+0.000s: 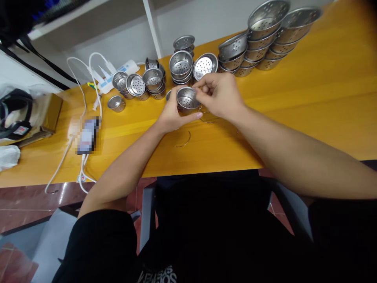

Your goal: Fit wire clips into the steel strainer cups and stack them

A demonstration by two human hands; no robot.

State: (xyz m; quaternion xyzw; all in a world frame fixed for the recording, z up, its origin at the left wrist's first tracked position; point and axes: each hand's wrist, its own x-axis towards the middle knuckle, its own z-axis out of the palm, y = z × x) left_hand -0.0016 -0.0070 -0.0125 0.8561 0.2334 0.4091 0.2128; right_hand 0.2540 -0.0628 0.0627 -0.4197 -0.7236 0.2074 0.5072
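Observation:
A small perforated metal cup [187, 99] is tilted toward me above the table, its holed bottom visible inside. My left hand [173, 112] grips it from the left, thumb stretched along the near side. At the cup's right rim, my right hand [219, 92] is closed in a pinch; what its fingertips hold, if anything, is too small to make out. Thin curved wires [207, 121] lie on the table just below the cup, and another bent wire [185, 141] lies nearer the edge. Just behind my hands stands a perforated cup [205, 66] with its holed bottom showing.
Stacks of larger perforated metal cups [262, 43] stand at the back right. Smaller stacked cups [153, 80] and a single cup [116, 103] are at back left. A power strip [118, 74], white cables and a blurred-out phone [88, 135] occupy the left. Headphones [17, 114] rest beside a box.

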